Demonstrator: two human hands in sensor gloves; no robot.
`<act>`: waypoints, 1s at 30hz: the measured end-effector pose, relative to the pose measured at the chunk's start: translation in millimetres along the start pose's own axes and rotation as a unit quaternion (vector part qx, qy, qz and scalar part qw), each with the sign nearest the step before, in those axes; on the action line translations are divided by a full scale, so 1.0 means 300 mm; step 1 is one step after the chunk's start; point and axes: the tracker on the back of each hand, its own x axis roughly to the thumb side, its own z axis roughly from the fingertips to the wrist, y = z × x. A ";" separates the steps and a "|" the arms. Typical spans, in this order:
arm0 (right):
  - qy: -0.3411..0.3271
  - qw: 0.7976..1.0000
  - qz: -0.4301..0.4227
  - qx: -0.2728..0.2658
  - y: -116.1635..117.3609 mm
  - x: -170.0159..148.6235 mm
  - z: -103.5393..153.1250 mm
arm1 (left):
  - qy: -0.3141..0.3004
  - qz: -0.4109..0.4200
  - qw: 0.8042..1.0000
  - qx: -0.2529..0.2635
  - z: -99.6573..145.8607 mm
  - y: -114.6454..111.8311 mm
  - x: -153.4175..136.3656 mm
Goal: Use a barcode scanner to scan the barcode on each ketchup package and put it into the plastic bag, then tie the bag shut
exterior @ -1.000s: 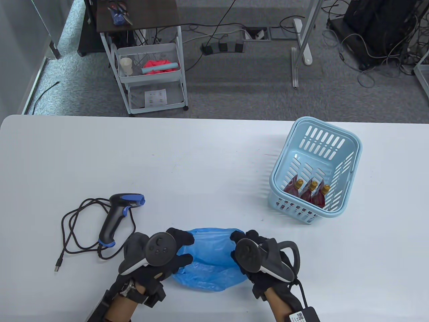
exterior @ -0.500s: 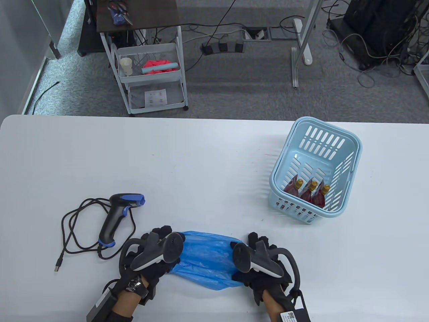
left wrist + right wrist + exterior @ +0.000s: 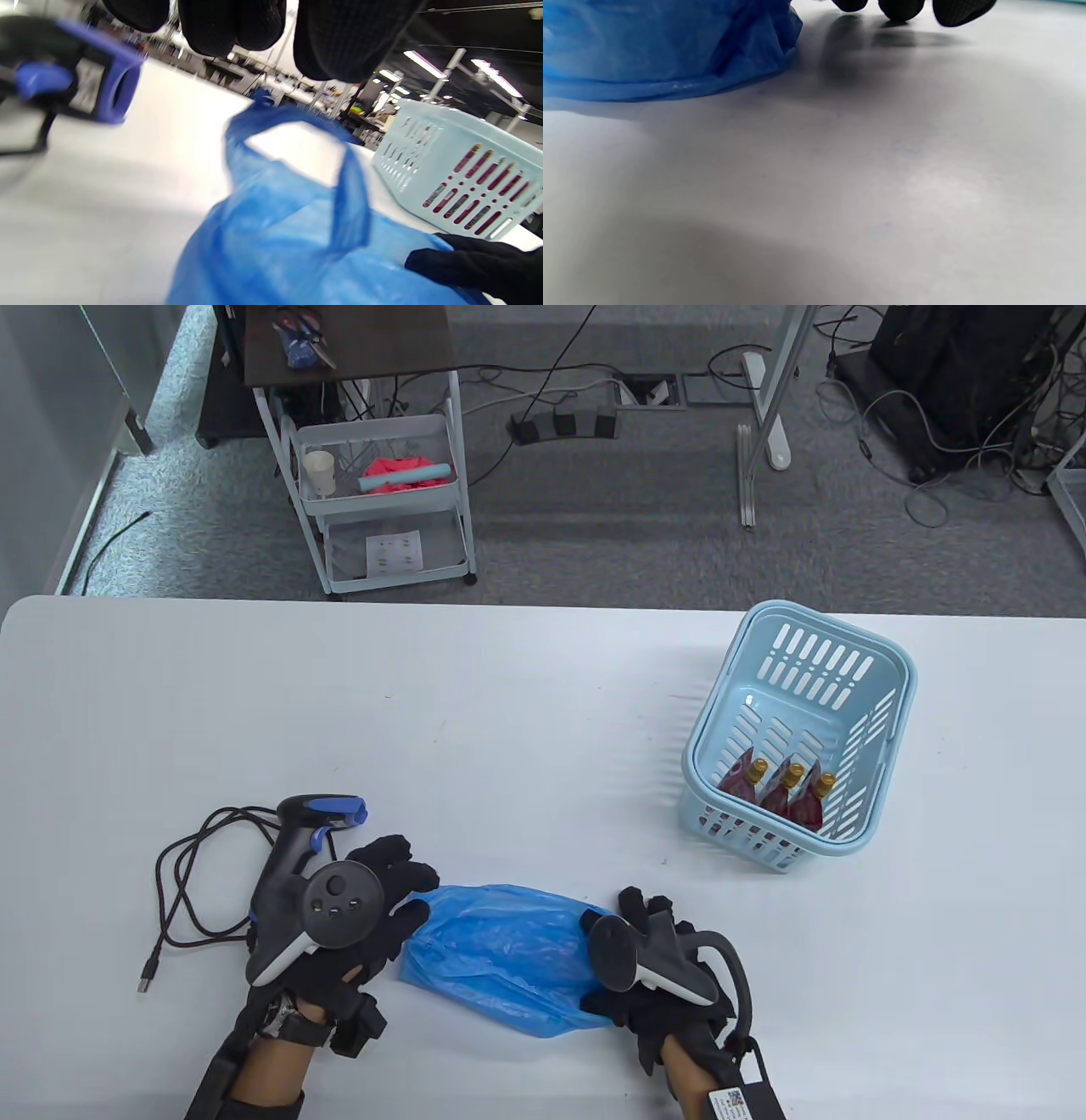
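The left hand (image 3: 361,903) hovers with relaxed fingers between the scanner (image 3: 293,857) and the blue bag (image 3: 501,954), which lies on the surface (image 3: 526,712) at 6 o'clock. The right hand (image 3: 657,963) rests on the bag's right edge; I cannot tell its grip. The ketchup packages (image 3: 776,793) wait in the basket (image 3: 848,645) at 3 o'clock. The thin bag may collapse and close. Only the left wrist view shows its handle loop (image 3: 297,140).
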 end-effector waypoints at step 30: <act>0.006 0.990 -0.115 -0.077 -0.063 -0.125 0.041 | 0.009 -0.157 0.955 -0.250 -0.072 -0.370 0.016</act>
